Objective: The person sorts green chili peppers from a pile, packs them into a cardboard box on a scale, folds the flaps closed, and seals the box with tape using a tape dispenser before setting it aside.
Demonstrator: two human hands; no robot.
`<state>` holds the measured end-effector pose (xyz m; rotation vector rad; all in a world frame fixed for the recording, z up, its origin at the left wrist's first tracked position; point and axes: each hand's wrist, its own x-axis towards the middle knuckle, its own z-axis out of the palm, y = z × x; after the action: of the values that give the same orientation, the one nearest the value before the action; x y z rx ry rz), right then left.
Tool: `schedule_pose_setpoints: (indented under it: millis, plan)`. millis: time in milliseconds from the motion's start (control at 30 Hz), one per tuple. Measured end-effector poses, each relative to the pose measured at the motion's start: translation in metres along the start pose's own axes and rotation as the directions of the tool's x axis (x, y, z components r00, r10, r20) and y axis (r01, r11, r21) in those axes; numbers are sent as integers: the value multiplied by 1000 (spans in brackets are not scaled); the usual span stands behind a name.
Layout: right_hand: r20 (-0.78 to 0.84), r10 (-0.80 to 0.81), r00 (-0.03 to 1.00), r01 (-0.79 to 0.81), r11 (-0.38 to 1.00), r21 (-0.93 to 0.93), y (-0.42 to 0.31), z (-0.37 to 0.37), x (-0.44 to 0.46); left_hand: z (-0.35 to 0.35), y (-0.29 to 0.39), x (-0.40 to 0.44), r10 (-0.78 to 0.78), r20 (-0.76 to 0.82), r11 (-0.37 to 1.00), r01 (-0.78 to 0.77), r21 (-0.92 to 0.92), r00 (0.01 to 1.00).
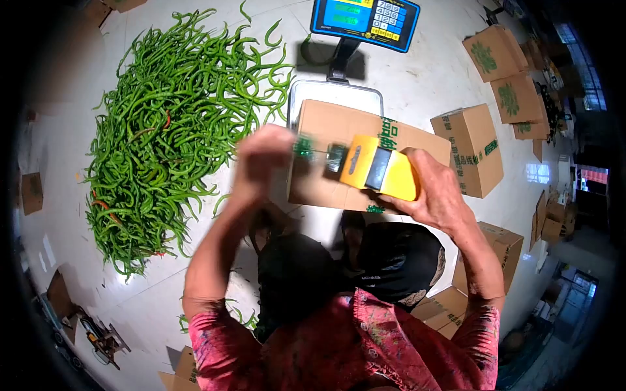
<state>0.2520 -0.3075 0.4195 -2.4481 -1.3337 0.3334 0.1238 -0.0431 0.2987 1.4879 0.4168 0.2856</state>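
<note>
A closed cardboard box [411, 133] with green printing lies on the platform of a scale [368, 96]. My right hand [433, 189] is wrapped round a yellow tape dispenser [399, 176], which sits over the middle of the box top. Green-marked tape seems to run left from the dispenser across the box, though it is partly blurred. At the box's left end is my left hand [264, 153], smeared by motion; whether its fingers grip anything is unclear.
A large heap of long green peppers [166, 130], with a few red ones, covers the floor at left. The scale's display [365, 19] stands beyond the box. More cardboard boxes [469, 150] stand at right, and a few peppers lie near my legs.
</note>
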Motion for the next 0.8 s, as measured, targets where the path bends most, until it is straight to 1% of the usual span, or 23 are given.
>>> schedule_pose_setpoints:
  millis: [33,100,200,267,300,333,400,467,600,700,800]
  plan:
    - [23,-2,1000,2,1000,-21,1,-3,1,-32,-4,1,-119,-104,987,106,-123,987]
    - [55,46,997,-39,991,-131,3,-7,3,-83,-18,5,-228,-268,945,146,-292,936]
    - [59,8,998,2,985,-174,-1,-2,12,-103,-45,0,-204,-239,942,123,-314,950]
    - [73,7,997,9,978,-210,-7,-2,21,-105,-62,-2,-154,-263,966,89,-243,953]
    - [112,33,993,-7,976,-220,-10,-1,24,-104,-70,-3,-130,-268,975,73,-210,955]
    - [147,61,987,-25,972,-233,-12,-1,26,-103,-82,-3,-126,-262,967,61,-246,957]
    - [204,93,975,-37,965,-261,-13,1,29,-100,-96,-5,-144,-281,973,84,-213,949]
    - [212,106,971,-50,966,-253,-18,3,34,-98,-106,-8,-137,-316,985,96,-143,939]
    - [225,106,969,-42,961,-274,-26,6,43,-92,-139,-4,-31,-353,983,-35,-178,935]
    - [210,45,977,11,966,-259,-31,6,48,-90,-152,-3,-60,-372,983,-11,-185,926]
    - [272,158,949,-80,958,-277,-31,13,52,-78,-180,2,-15,-391,1000,22,14,920]
